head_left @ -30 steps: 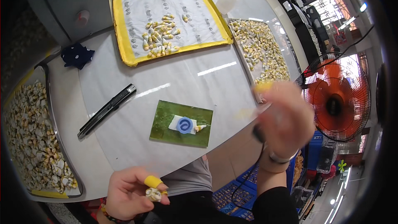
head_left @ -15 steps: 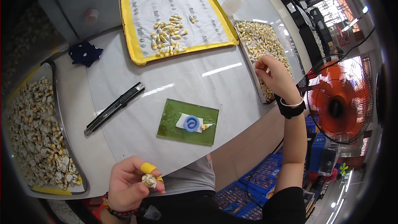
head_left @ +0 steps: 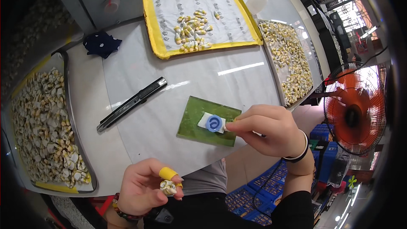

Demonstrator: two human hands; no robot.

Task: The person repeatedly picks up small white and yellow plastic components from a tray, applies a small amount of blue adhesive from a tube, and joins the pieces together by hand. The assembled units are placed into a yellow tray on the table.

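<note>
Near the table's front edge, my left hand (head_left: 146, 186) is closed on a small white-and-yellow shell-like piece (head_left: 168, 188), held between thumb and fingers; a yellow band wraps one fingertip. My right hand (head_left: 271, 131) reaches over a green glass-like slab (head_left: 190, 123), its thumb and fingers pinched on a small white-and-yellow cone (head_left: 226, 128), mostly hidden by the fingertips. Just left of those fingertips, a round blue cap-like piece (head_left: 214, 123) sits on a white pad (head_left: 204, 121) on the slab.
A yellow-rimmed tray (head_left: 159, 53) at the back holds several cones. Shallow trays full of small pieces stand at right (head_left: 273, 82) and left (head_left: 67, 85). A black utility knife (head_left: 133, 104) lies left of the slab. At far right is an orange fan (head_left: 353, 114); blue crates (head_left: 265, 184) stand below.
My right hand has moved from over the right tray down to the slab, beside the blue piece. My left hand keeps its shell-like piece. The whole view has shifted slightly.
</note>
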